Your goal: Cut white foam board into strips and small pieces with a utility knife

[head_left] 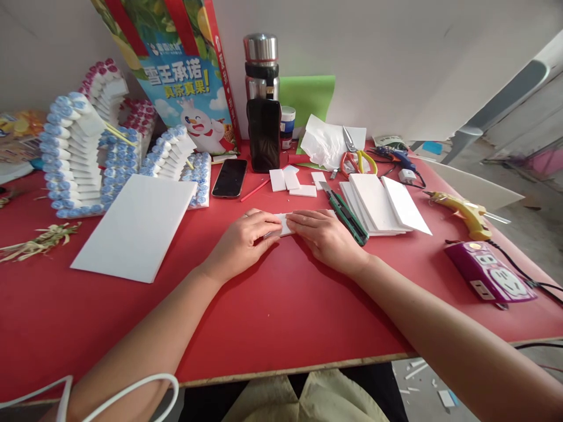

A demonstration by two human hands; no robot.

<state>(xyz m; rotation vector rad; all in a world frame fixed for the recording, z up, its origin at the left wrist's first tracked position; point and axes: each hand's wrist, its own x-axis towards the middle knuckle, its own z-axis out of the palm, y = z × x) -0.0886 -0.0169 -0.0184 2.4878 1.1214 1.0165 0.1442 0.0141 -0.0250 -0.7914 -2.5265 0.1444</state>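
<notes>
Both my hands rest at the middle of the red table point(281, 316) on a small white foam board piece point(285, 225), mostly hidden under the fingers. My left hand point(246, 239) is closed around its left end, thumb low and fingers together on top. My right hand point(323, 237) presses its fingers together over the right part. A green utility knife point(349, 220) with its blade out lies just beyond my right hand. Behind the hands are several small white cut pieces point(302, 190). A stack of white boards point(373, 205) sits to the right.
At left stand blue-and-white flower-trimmed constructions point(73, 158) and a large white board point(134, 225). Behind are a phone point(229, 178), an upright black phone point(264, 135), a steel flask point(261, 53) and scissors point(350, 146). A yellow glue gun point(461, 214) and purple box point(490, 272) lie right.
</notes>
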